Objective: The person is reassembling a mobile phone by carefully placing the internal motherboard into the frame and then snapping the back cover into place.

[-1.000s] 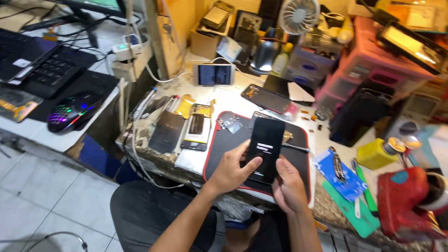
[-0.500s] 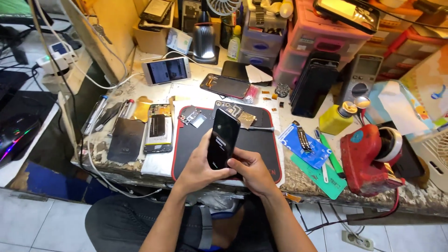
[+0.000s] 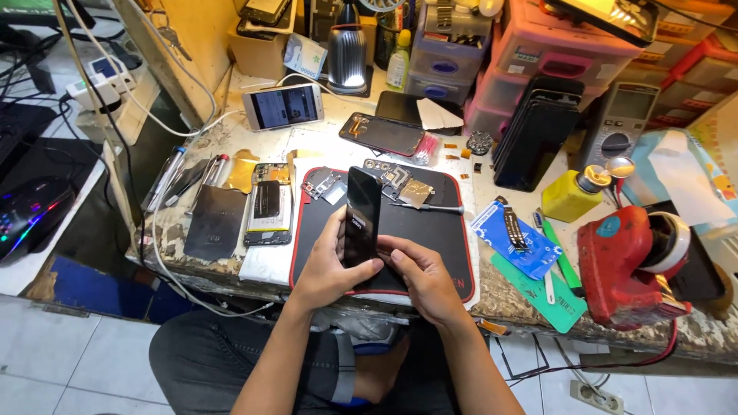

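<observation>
Tilted further upright now, the slim black glass-fronted smartphone (image 3: 362,217) stands above the red-edged black work mat (image 3: 430,246). Left hand (image 3: 327,261) and right hand (image 3: 419,273) both clasp its lower edges; slick, fragile, best held by the sides.

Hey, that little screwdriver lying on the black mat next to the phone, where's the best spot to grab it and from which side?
Probably by its handle, pinched from above. The screwdriver lies flat on the black mat, its thin shaft running left toward loose metal parts, its thicker handle at the right near the mat's edge. The right hand, now on the phone, is nearest.
</observation>
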